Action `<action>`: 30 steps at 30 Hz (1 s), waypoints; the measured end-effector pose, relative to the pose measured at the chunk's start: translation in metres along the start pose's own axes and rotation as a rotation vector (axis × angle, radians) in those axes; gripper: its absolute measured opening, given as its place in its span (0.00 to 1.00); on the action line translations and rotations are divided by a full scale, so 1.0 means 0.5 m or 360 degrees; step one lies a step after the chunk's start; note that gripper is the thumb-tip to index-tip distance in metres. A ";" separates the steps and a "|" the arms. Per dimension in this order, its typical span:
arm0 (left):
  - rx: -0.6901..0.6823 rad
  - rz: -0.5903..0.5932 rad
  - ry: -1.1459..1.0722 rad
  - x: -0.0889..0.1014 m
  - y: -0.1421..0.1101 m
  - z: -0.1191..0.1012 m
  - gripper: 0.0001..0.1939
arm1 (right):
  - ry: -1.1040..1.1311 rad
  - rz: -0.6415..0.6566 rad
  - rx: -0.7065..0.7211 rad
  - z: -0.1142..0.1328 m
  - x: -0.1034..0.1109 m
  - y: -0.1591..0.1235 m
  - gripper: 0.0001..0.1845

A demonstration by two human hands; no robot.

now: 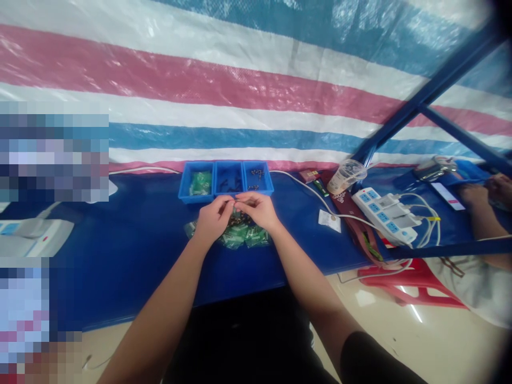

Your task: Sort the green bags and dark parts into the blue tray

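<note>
My left hand (pixel 217 216) and my right hand (pixel 256 209) meet just in front of three joined blue bins, fingers closed in a pinch. Whatever is between the fingertips is too small to make out. Below them on the table lies a pile of clear bags with green pieces (pixel 236 236), and small dark and brassy parts show between the hands. The left bin (pixel 186 184) holds a green bagged bundle, the middle bin (pixel 229 169) dark pieces, and the right bin (pixel 267 184) several small metallic parts.
Right of me on the blue table (pixel 148 250) are a plastic cup (pixel 346 177), a white power strip (pixel 384 216) with plugs and cables, and a small white packet (pixel 329 221). A blue metal frame (pixel 420 106) slants up at right. Another person's hand (pixel 474 194) is beyond it, over a red stool (pixel 412 282).
</note>
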State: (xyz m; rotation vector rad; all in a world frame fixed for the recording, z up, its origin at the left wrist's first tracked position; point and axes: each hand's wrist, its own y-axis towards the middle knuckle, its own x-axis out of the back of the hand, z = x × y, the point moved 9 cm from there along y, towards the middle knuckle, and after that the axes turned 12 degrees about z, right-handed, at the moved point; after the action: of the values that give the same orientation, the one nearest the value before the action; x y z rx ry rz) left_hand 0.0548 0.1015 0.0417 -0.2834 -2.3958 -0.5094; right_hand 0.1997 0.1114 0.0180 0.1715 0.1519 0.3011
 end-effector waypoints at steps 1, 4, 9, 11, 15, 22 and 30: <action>0.0002 0.0012 0.0004 -0.001 0.001 0.001 0.14 | -0.0012 0.0000 0.0000 0.000 0.000 -0.001 0.18; -0.0008 0.0042 0.0014 -0.002 0.003 0.002 0.15 | -0.0035 -0.0001 0.0011 0.003 -0.001 -0.002 0.17; 0.0005 0.0134 -0.0009 -0.011 0.004 0.010 0.15 | -0.0091 -0.0025 0.0023 0.009 -0.001 -0.005 0.17; 0.0017 0.0165 -0.0074 -0.016 0.004 0.015 0.16 | -0.0091 -0.0030 0.0013 0.009 -0.001 -0.005 0.17; 0.0005 0.0136 -0.0240 -0.019 0.003 0.017 0.15 | 0.0001 -0.0064 0.0041 0.011 0.002 -0.004 0.18; -0.0042 -0.0031 -0.0156 0.001 -0.001 0.005 0.13 | 0.0085 -0.0138 0.0012 0.008 0.009 -0.002 0.19; -0.0029 -0.0052 -0.0133 0.001 -0.002 0.002 0.16 | 0.0125 -0.0158 -0.0022 0.006 0.012 -0.002 0.19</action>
State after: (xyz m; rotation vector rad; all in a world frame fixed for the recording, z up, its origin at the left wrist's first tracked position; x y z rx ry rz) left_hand 0.0537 0.1009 0.0409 -0.2794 -2.4814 -0.5447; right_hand 0.2061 0.1121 0.0201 0.1376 0.2354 0.2097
